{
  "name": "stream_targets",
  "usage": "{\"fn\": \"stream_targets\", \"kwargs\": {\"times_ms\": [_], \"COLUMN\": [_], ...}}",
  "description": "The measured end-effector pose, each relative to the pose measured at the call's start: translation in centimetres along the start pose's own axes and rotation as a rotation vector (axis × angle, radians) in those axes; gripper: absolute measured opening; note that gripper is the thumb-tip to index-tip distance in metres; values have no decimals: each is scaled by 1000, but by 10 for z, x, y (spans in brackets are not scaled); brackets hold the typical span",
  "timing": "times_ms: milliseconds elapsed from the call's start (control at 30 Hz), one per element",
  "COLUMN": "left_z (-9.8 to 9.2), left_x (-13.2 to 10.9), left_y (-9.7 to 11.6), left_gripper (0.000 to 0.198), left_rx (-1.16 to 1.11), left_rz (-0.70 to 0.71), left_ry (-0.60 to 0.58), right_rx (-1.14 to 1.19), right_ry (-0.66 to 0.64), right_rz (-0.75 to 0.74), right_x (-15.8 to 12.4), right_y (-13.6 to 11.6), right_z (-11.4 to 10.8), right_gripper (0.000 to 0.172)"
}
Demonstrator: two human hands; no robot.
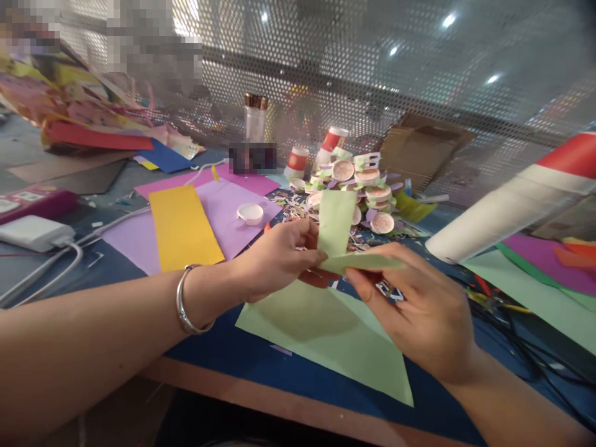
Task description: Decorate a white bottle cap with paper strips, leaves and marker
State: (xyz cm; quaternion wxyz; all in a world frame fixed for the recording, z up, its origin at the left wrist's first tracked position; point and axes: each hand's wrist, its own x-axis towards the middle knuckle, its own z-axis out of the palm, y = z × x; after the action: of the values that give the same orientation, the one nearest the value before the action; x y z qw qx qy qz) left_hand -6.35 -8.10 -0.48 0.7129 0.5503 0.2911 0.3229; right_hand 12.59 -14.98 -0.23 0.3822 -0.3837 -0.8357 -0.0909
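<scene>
A pale green paper strip [336, 218] is bent, one part standing upright and the other running sideways to the right. Its upright part is pinched low down by my left hand [284, 257], whose wrist wears a silver bangle [185, 301]. My right hand [414, 304] grips the sideways part between thumb and fingers. Under both hands a larger pale green sheet [321, 335] lies on the blue table. Small shiny or white bits show beneath my right fingers; I cannot make out what they are. Behind the strip are piled small cut paper cup pieces [367, 186].
A yellow paper [186, 226] and a white round lid-like piece [250, 214] lie on purple paper [233, 202] at left. To the right leans a long white tube [503, 211] with a red end. White cables, a charger [37, 233], paper cups [297, 162] and dark wires [521, 341] surround the work area.
</scene>
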Motion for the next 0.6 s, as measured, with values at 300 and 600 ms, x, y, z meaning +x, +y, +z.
{"fn": "stream_targets", "kwargs": {"times_ms": [300, 600], "left_z": [3, -3], "left_x": [-4, 3], "left_y": [-3, -12], "left_gripper": [17, 8], "left_rx": [235, 436], "left_rz": [107, 178], "left_ry": [-43, -1], "right_rx": [146, 313], "right_ry": [-93, -98], "right_rz": [345, 654], "right_x": [-5, -3], "right_y": [12, 15], "right_z": [4, 3], "right_gripper": [18, 17]}}
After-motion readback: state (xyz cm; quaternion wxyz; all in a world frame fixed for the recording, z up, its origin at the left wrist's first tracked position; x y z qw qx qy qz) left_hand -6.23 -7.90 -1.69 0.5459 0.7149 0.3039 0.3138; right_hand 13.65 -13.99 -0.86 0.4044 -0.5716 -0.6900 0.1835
